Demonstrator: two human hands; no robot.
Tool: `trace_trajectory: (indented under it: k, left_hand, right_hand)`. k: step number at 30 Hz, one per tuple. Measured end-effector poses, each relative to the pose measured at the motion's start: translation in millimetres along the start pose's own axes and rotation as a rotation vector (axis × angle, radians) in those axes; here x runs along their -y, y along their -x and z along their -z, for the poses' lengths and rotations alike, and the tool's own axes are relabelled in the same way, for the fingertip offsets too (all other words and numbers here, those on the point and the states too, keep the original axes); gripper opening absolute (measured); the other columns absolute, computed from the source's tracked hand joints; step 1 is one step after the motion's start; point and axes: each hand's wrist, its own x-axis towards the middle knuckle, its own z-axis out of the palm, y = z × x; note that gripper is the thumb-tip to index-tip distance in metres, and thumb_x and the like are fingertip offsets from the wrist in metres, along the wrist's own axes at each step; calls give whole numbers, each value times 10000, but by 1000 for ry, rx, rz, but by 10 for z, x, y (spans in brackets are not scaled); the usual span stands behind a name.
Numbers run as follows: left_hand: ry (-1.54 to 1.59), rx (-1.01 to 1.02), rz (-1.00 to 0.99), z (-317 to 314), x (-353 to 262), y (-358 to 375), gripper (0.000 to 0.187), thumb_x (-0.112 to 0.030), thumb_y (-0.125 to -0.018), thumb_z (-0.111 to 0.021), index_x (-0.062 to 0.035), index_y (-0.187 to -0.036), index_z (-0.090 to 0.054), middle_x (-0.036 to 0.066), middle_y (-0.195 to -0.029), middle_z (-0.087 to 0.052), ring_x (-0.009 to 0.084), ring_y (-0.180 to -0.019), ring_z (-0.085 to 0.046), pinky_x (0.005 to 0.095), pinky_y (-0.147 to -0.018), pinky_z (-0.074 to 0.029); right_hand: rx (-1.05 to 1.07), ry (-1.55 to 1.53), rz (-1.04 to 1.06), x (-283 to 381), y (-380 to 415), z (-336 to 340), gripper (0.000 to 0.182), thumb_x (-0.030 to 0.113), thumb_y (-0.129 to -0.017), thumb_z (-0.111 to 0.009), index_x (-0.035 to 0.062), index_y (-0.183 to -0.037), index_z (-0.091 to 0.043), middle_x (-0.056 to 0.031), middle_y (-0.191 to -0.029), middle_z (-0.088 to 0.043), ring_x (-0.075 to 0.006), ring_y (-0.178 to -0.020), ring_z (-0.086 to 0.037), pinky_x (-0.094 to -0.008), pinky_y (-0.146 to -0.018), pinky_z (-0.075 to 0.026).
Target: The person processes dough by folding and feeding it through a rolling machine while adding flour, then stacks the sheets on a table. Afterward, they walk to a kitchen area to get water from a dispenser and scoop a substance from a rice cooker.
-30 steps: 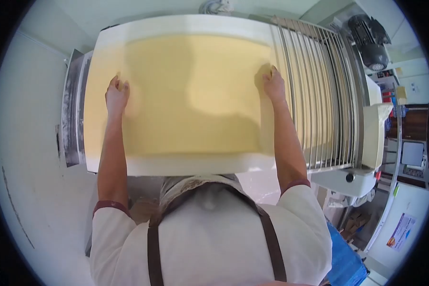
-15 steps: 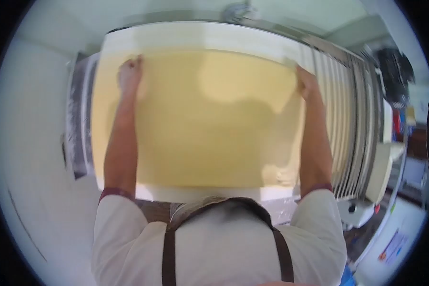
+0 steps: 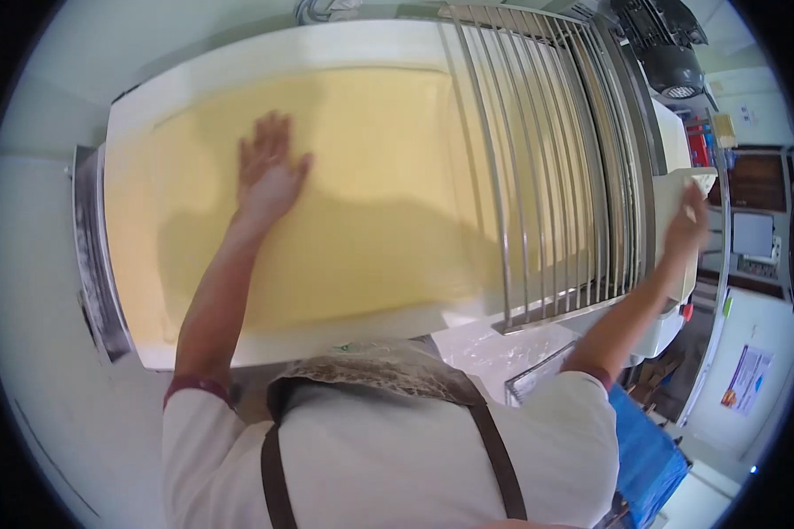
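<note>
A wide yellow sheet of dough (image 3: pixel 370 238) lies spread over the white belt (image 3: pixel 362 35) of a dough sheeter. My left hand (image 3: pixel 269 172) rests palm down on the left half of the dough, open with fingers spread. At the machine's right side, my right hand (image 3: pixel 686 222) reaches to the pale housing (image 3: pixel 670 198), its fingers stretched up beside a small white box on it. That hand is slightly blurred. Between my hands stands a metal bar guard (image 3: pixel 494 167), with the dough's right part running under it.
A black motor (image 3: pixel 666 44) sits at the back right. A red knob (image 3: pixel 686 312) sticks out from the machine's front right. Below my right arm is a blue cover (image 3: pixel 644 454). A wall (image 3: pixel 35 264) runs along the left.
Both hands have left the dough's far corners: the left came inward onto the sheet, the right moved to the machine's right side. The view has shifted right, showing more of the bar guard.
</note>
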Motion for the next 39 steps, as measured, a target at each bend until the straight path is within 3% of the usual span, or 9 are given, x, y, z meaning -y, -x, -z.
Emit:
trace_trajectory:
  k: [4, 7, 17, 26, 28, 32, 36, 38, 39]
  left_hand:
    - [107, -22, -171, -159, -1034, -310, 689, -450, -918, -409, -62, -1443, -191, 121, -1508, -181, 282, -1400, -139, 465, -1126, -96]
    - [119, -67, -163, -336, -1510, -493, 707, -457, -922, -395, -26, -1438, -175, 132, -1511, -158, 288, -1401, -126, 464, -1128, -87]
    - [169, 313, -850, 101, -2195, 1162, 818, -500, -815, -572, -6, -1395, -272, 183, -1476, -214, 317, -1387, -162, 485, -1116, -152]
    - [537, 169, -402, 8, -2177, 1250, 603, -381, -884, -521, 8, -1325, -388, 207, -1380, -375, 334, -1338, -283, 464, -1111, -193]
    - [730, 218, -237, 45, -2230, 1258, 605, -365, -896, -502, 44, -1323, -375, 243, -1378, -363, 364, -1343, -261, 468, -1113, -182]
    - [293, 12, -414, -206, -2689, 1578, 692, -382, -873, -526, 115, -1317, -336, 311, -1381, -312, 423, -1343, -222, 471, -1118, -154]
    - [270, 59, -429, -141, -2717, 1614, 785, -445, -853, -529, 116, -1346, -285, 305, -1422, -246, 411, -1364, -171, 468, -1124, -114]
    - [340, 122, -401, -56, -2486, 1597, 797, -467, -854, -518, 77, -1377, -259, 271, -1452, -214, 374, -1381, -145, 461, -1128, -91]
    - [399, 166, -375, 23, -2265, 1569, 796, -472, -858, -511, 53, -1394, -244, 251, -1467, -196, 353, -1389, -129, 457, -1129, -78]
  right_hand:
    - [-10, 486, 135, -2960, -1147, 278, 356, 213, -938, -471, -2, -1211, -551, -143, -1194, -592, -201, -1010, -597, -307, -874, -456]
    - [644, -590, -380, -2286, -875, 106, 354, 205, -951, -445, -7, -1221, -535, -103, -1140, -603, -164, -1012, -577, -301, -872, -461]
    - [1003, -591, -535, -1873, -592, 145, 280, 237, -941, -471, 33, -1091, -589, -21, -852, -629, -116, -690, -602, -244, -602, -502]
    - [263, -967, -895, -2364, -658, 511, 260, 304, -952, -465, 102, -809, -547, 15, -650, -540, -83, -430, -422, -202, -356, -350]
    - [591, -1496, -659, -2935, -775, 750, 303, 275, -957, -454, 125, -694, -439, 12, -579, -456, -83, -395, -312, -218, -318, -255]
    - [-41, -1234, -743, -2865, -842, 1253, 337, 202, -965, -384, 122, -641, -341, 20, -512, -279, -75, -381, -213, -232, -323, -180]
    - [502, -1605, -169, -4511, -1223, 1735, 242, 269, -949, -440, 49, -877, -510, -95, -768, -565, -149, -560, -477, -265, -482, -405]
    - [-466, -1159, -608, -3309, -728, 1959, 299, 234, -931, -435, 21, -1131, -503, -152, -1068, -566, -214, -928, -574, -336, -757, -498]
    - [-574, -1095, -537, -2749, -428, 1994, 392, 226, -916, -410, 15, -1245, -419, -165, -1249, -446, -284, -1131, -429, -421, -915, -387]
